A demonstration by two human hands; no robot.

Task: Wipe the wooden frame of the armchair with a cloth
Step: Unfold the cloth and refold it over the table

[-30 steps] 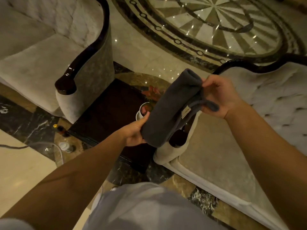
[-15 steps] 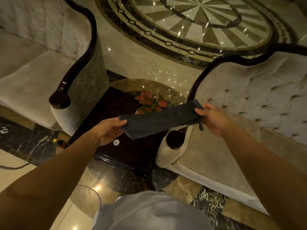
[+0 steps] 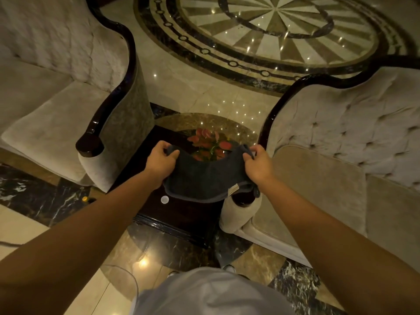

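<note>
A dark grey cloth point(image 3: 204, 178) hangs spread between both hands above a dark side table. My left hand point(image 3: 160, 161) grips its left corner and my right hand point(image 3: 258, 165) grips its right corner. The right armchair point(image 3: 341, 142) has beige tufted upholstery and a dark glossy wooden frame point(image 3: 293, 87) curving down to a round arm end point(image 3: 244, 198), which sits just under the cloth's lower right edge. The cloth does not visibly touch the wood. A second, matching armchair point(image 3: 56, 105) stands at the left, and its dark frame point(image 3: 123, 71) ends in a round knob.
Between the chairs stands a dark wooden side table point(image 3: 179, 214) with a pot of red flowers point(image 3: 210, 144) and a small white cap point(image 3: 164, 199). A small bottle point(image 3: 87, 199) lies on the marble floor at the left. A patterned floor medallion point(image 3: 272, 26) lies beyond.
The cloth went from a rolled bundle held high to spread wide between both hands, lower, over the table. The view shifted so both armchairs show more fully.
</note>
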